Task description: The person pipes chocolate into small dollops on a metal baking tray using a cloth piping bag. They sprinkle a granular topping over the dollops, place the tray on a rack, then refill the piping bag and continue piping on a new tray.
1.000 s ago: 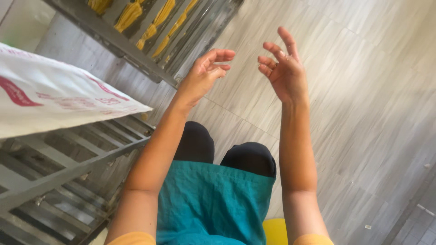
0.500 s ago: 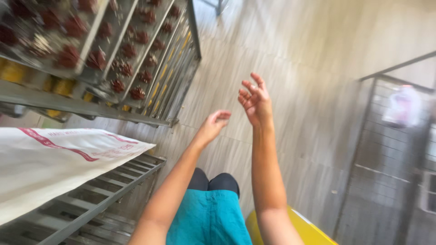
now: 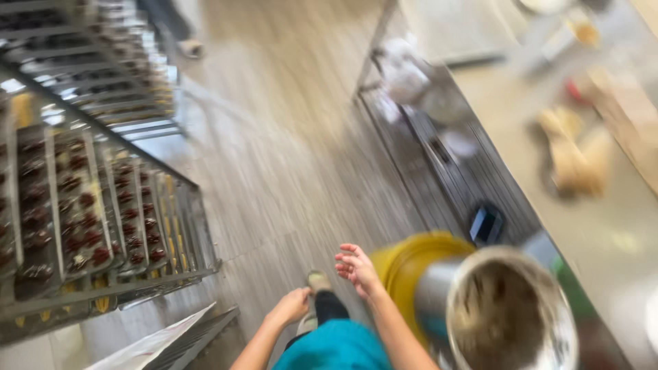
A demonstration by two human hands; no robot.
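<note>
teal apron [image 3: 336, 351] (black trousers [image 3: 327, 305] beneath), bare forearms

I'm counting two hands: left hand [image 3: 293, 305], right hand [image 3: 357, 266], both showing empty. I'm seeing one metal bucket [image 3: 510, 312] and one yellow bin [image 3: 411, 264] just beside it. I'm getting two tray racks, near rack [image 3: 89, 219] and far rack [image 3: 103, 75]. One desk [image 3: 617, 233]. Pastries are blurring, uncountable.

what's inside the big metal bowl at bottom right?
The metal bowl holds a brownish mass, too blurred to identify. A yellow bucket sits partly hidden behind it. The right hand is open beside it and the left hand holds nothing.
</note>
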